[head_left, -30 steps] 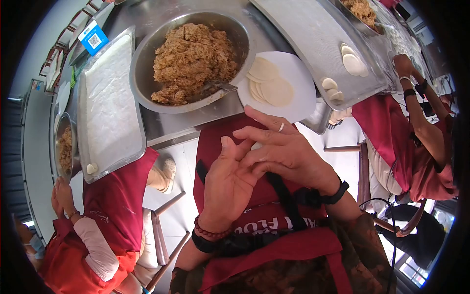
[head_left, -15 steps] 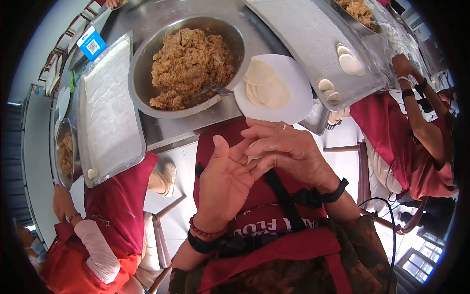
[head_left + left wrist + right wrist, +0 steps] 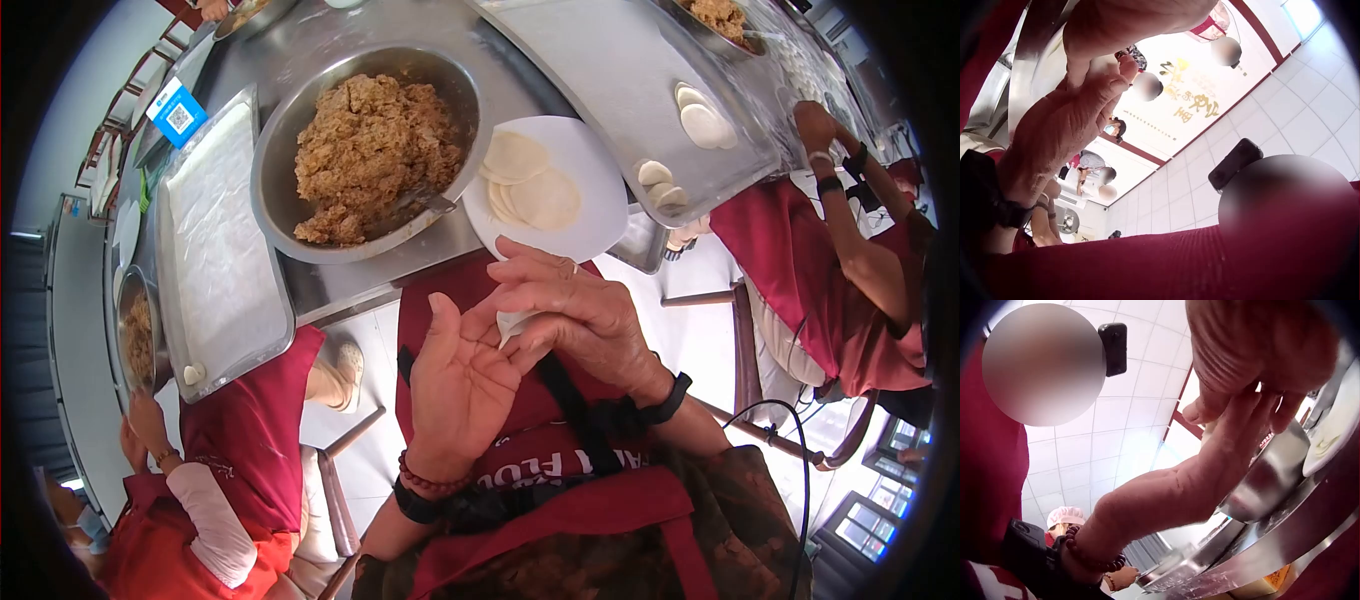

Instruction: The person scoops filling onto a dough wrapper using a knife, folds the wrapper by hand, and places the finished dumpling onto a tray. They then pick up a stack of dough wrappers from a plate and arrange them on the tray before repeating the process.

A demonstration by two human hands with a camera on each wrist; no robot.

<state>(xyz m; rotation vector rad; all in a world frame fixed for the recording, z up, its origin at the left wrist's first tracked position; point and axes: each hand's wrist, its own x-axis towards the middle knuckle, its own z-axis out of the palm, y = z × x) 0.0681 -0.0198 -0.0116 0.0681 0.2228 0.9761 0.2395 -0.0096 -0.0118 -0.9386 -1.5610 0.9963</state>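
In the head view my left hand (image 3: 460,390) is palm up over the apron, thumb raised and straight. Its fingers reach beneath my right hand (image 3: 590,322). Between the thumb and fingers of that right hand a small white dough wrapper (image 3: 512,325) is pinched, its lower edge hanging over the left fingers. Most of the wrapper is hidden by the fingers. Beyond the hands, several flat round wrappers (image 3: 535,190) lie overlapped on a white plate (image 3: 600,225). A large steel bowl (image 3: 265,190) holds brown minced filling (image 3: 380,155) with a metal utensil handle (image 3: 435,203) sticking out.
At left a floured metal tray (image 3: 225,250) has one small dough piece (image 3: 194,373) in its near corner. Another tray (image 3: 600,90) at right bears several pale dough pieces (image 3: 705,118). People in red aprons sit on both sides. A blue QR sign (image 3: 177,113) stands behind the left tray.
The white wrapper shows more between my hands than before. My right fingers have shifted slightly over the left ones. The person at left has moved their hands beside the small bowl.
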